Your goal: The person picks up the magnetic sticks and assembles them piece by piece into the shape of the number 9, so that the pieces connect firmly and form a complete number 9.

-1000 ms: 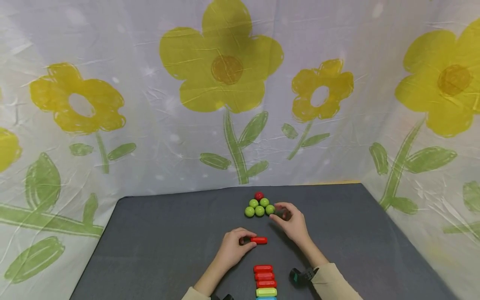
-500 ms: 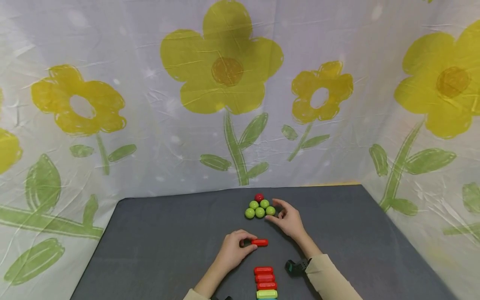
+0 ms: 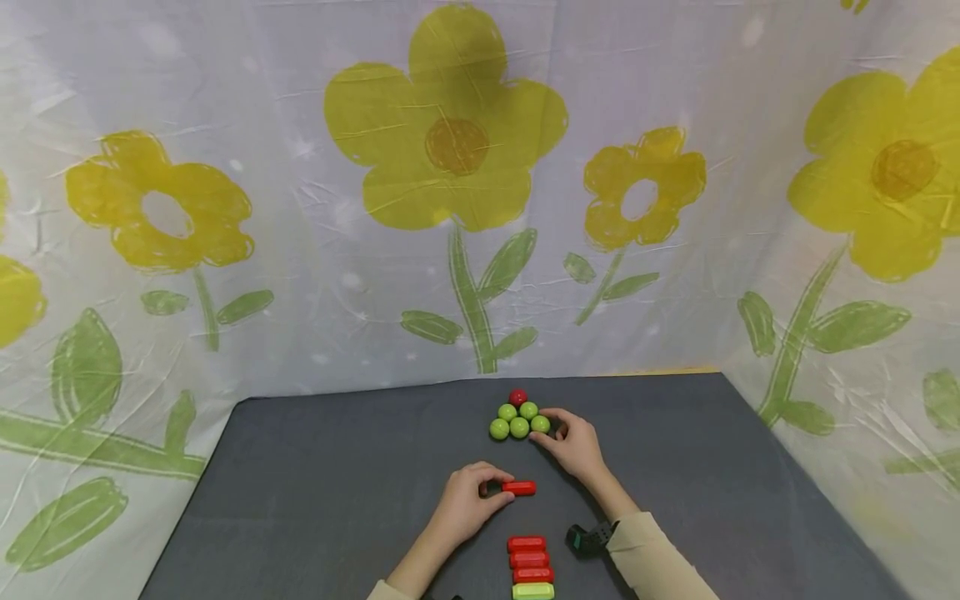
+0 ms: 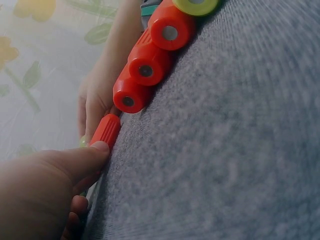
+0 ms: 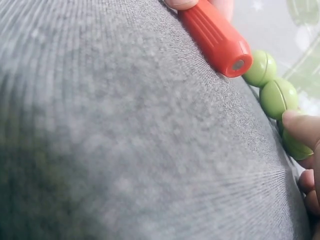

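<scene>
Towards the near edge of your bench (image 3: 315, 467), three red rods (image 3: 528, 560) and a yellow-green rod (image 3: 533, 592) lie side by side, probably for easy reach. Beyond, your left hand (image 3: 461, 500) pinches a single red rod (image 3: 519, 488) by its left end, leaving the metal-tipped right end free. Farther, your right hand's fingers curl round one green ball (image 3: 540, 424), perhaps steadying it beside four other green balls (image 3: 519, 427), set in a triangle tipped by a red ball (image 3: 517, 397) near the far edge. Dark ribbed cloth (image 3: 712, 500) covers the bench; behind hangs a flower-printed curtain (image 3: 300, 333).
</scene>
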Demonstrator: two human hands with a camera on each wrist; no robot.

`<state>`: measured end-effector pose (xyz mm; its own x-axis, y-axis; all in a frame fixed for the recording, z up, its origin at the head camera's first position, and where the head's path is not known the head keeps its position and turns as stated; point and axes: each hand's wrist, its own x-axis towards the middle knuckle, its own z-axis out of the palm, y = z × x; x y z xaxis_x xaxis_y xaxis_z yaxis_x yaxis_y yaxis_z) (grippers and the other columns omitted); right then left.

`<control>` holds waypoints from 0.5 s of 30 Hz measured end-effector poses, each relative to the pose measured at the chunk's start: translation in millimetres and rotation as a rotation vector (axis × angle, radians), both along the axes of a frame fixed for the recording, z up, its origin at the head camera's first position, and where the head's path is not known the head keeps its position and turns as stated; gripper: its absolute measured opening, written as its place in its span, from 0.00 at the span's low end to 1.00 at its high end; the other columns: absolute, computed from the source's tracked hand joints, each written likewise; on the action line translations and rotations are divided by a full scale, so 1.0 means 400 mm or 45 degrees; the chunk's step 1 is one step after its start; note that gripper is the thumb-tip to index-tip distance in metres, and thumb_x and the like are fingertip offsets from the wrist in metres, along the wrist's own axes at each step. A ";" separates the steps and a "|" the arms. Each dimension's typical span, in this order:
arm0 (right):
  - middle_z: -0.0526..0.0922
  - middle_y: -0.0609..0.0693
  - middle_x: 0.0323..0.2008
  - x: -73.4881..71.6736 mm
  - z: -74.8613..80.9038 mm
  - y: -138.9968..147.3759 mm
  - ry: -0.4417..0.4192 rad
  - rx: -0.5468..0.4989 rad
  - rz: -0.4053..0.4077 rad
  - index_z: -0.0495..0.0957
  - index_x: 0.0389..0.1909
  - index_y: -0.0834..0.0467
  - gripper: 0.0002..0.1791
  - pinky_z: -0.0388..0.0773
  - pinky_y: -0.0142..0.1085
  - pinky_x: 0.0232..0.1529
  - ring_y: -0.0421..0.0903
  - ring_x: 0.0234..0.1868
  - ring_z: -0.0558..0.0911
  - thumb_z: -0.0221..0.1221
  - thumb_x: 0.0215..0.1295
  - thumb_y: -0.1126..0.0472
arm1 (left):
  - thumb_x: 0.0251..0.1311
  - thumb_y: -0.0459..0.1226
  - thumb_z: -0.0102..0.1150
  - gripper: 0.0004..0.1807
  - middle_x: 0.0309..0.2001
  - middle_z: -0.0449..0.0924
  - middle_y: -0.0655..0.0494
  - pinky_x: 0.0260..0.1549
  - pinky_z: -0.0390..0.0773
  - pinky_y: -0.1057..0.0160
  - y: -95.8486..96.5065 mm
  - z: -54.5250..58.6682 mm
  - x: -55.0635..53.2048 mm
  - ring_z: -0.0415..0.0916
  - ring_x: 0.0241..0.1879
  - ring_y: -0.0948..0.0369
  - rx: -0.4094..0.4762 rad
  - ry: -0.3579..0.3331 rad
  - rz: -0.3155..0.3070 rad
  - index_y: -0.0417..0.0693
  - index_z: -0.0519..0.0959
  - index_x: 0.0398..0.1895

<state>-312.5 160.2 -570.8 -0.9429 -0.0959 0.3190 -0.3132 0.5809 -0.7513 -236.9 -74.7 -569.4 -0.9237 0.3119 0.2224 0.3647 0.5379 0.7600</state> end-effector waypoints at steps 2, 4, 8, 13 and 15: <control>0.70 0.43 0.16 0.001 0.003 0.001 -0.017 -0.011 0.000 0.86 0.58 0.57 0.24 0.63 0.31 0.22 0.37 0.17 0.65 0.77 0.62 0.56 | 0.60 0.40 0.79 0.10 0.40 0.87 0.63 0.30 0.70 0.68 0.000 -0.001 -0.001 0.67 0.27 0.71 0.000 0.004 -0.001 0.54 0.92 0.45; 0.70 0.44 0.17 0.004 0.007 0.004 -0.036 -0.028 -0.008 0.87 0.58 0.57 0.24 0.63 0.31 0.23 0.37 0.17 0.66 0.77 0.62 0.56 | 0.60 0.41 0.78 0.10 0.39 0.87 0.63 0.30 0.71 0.68 0.000 -0.001 -0.003 0.67 0.27 0.71 0.001 0.006 -0.006 0.54 0.92 0.45; 0.74 0.45 0.20 0.013 0.011 0.018 -0.093 -0.114 -0.013 0.86 0.59 0.56 0.24 0.65 0.32 0.25 0.38 0.19 0.68 0.77 0.62 0.55 | 0.60 0.41 0.78 0.10 0.39 0.87 0.64 0.30 0.71 0.68 0.002 -0.002 -0.005 0.67 0.27 0.71 0.007 0.004 -0.014 0.55 0.92 0.45; 0.77 0.46 0.23 0.047 0.009 0.034 -0.127 -0.226 0.060 0.85 0.60 0.59 0.25 0.67 0.31 0.26 0.38 0.22 0.70 0.76 0.63 0.56 | 0.60 0.41 0.79 0.10 0.39 0.87 0.64 0.31 0.70 0.68 -0.002 -0.004 -0.002 0.67 0.27 0.71 0.011 0.011 -0.004 0.56 0.92 0.44; 0.76 0.45 0.23 0.065 0.008 0.041 -0.130 -0.226 0.104 0.85 0.60 0.59 0.25 0.67 0.30 0.26 0.38 0.22 0.71 0.76 0.63 0.56 | 0.60 0.41 0.79 0.10 0.39 0.87 0.64 0.31 0.70 0.68 -0.003 -0.005 -0.002 0.67 0.27 0.71 0.011 0.011 0.000 0.56 0.92 0.44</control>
